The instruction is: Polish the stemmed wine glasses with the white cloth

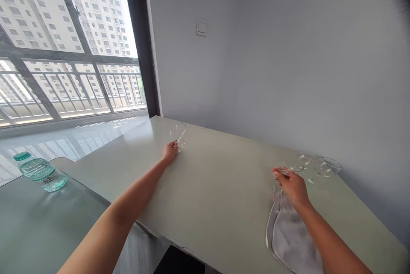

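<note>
Head view: a person's 2 bare hands reach over a pale greenish-grey, smooth-topped table. The left hand, on the window side, has its fingers closed around the lower part of a clear, thin-walled stemmed glass near the far edge; the round foot shows just beside the fingertips. A 2nd clear, rounded drinking glass stands right behind it, their outlines overlapping.

The right hand has a narrow grip — thumb and fingers pinched on a clear, see-through glass with a rounded bowl. I cannot tell whether that glass touches the table. Just beyond it, near the wall-side edge, are 2 more transparent, round-rimmed glasses. A soft grey cloth with a pale edge lies flat on the table, partly under the right forearm.

Well apart, a clear plastic bottle with a green cap stands on a lower grey-green surface at the left — near a large dark-framed window. A white square switch sits on the plain grey wall.
</note>
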`<state>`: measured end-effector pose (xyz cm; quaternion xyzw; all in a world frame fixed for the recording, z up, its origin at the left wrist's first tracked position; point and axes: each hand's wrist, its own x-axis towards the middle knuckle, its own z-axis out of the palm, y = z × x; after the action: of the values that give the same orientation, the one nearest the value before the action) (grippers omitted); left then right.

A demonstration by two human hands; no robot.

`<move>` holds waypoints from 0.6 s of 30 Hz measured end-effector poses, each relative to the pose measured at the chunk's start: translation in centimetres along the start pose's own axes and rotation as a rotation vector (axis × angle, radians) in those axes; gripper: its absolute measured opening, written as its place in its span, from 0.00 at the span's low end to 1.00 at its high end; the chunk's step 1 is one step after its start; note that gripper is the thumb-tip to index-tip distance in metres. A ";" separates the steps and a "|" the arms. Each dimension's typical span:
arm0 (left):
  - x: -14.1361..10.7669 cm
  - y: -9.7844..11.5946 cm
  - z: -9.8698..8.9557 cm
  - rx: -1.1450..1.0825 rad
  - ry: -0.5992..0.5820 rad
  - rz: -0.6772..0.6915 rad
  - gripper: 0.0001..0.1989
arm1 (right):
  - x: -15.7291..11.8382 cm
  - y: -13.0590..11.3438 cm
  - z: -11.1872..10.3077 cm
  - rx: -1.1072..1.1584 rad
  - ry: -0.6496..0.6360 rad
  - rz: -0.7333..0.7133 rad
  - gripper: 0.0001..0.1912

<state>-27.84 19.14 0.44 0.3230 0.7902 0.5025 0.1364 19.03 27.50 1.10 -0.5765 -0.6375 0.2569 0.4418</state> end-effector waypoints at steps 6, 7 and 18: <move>-6.9 2.2 1.3 -0.073 0.100 -0.064 0.19 | -4.5 -6.1 6.0 0.359 -0.296 0.050 0.19; -8.7 2.7 2.0 -0.091 0.035 -0.045 0.17 | -5.3 -7.0 7.1 0.386 -0.338 0.055 0.20; -16.5 5.7 4.8 -0.541 -0.769 0.047 0.12 | -9.8 -11.3 13.2 0.444 -0.729 -0.025 0.25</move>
<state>-10.71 13.49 1.52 0.4566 0.5154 0.5372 0.4872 1.35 18.18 1.63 -0.3312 -0.6881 0.5697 0.3040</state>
